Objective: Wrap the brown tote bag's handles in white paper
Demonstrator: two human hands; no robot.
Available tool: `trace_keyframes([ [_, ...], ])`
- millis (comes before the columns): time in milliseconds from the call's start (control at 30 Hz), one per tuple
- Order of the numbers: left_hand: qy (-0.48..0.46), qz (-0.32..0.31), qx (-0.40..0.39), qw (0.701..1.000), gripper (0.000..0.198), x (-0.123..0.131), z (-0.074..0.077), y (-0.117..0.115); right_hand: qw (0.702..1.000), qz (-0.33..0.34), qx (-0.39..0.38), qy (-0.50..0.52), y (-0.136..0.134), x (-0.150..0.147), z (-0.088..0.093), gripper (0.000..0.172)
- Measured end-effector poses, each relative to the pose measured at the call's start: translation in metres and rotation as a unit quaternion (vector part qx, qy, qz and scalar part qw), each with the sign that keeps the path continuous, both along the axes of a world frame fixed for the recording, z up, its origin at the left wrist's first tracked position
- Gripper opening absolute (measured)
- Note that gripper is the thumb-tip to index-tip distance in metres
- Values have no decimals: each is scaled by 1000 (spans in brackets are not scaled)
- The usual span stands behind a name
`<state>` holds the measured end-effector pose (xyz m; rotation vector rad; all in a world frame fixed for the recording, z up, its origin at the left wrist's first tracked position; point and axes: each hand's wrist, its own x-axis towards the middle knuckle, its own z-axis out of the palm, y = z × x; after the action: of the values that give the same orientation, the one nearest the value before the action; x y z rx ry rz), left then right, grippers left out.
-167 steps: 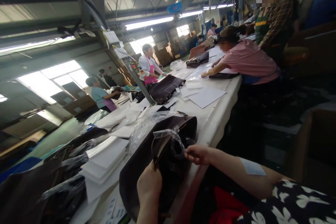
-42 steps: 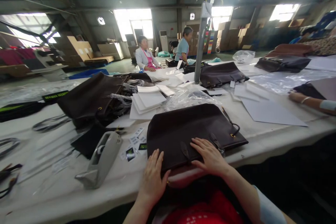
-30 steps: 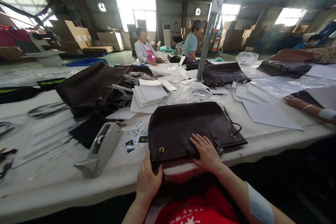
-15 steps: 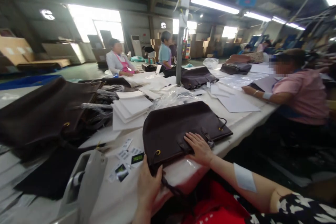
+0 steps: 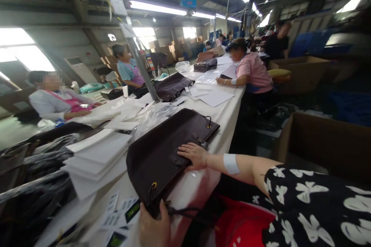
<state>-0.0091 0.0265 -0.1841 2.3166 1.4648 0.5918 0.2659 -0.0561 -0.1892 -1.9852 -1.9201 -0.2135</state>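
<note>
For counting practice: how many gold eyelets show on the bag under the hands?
2: the near eyelet by the left hand; the far eyelet beyond the right hand, at the other end of the bag. Others may be hidden.

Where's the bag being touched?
Head view, centre: dark bag lies on the table under the right hand, left hand at its near corner, white sheets to its left.

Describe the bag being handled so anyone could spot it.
On the white table, right of the white sheets, lies a dark brown bag. Unlike the similar bag beyond, it has the left hand at one corner and the right hand on top.
</note>
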Motion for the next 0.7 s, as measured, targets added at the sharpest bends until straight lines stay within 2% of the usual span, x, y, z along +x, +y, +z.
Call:
trace_keyframes([
  [133,29,13,-2,999,91,1,5,-2,1000,-7,18,-16,1,0,-3,88],
  [267,43,28,46,998,91,3,4,-4,999,-8,28,-30,0,0,-4,88],
  [367,22,17,103,994,93,1,-8,-1,999,-9,26,-28,1,1,-2,88],
  [467,-7,18,199,980,95,-7,-28,5,999,-12,31,-13,1,0,-2,87],
  [533,-11,55,272,961,86,-17,-40,2,999,-15,43,-2,-2,-2,-4,85],
  [600,-2,112,328,938,67,-26,-47,-7,998,-16,59,-9,-7,-3,-9,77],
  [667,11,130,377,917,53,-31,-49,-19,995,-4,88,-39,-9,2,-19,70],
  [700,19,116,397,910,49,-31,-49,-24,992,10,113,-55,-8,7,-27,69],
])
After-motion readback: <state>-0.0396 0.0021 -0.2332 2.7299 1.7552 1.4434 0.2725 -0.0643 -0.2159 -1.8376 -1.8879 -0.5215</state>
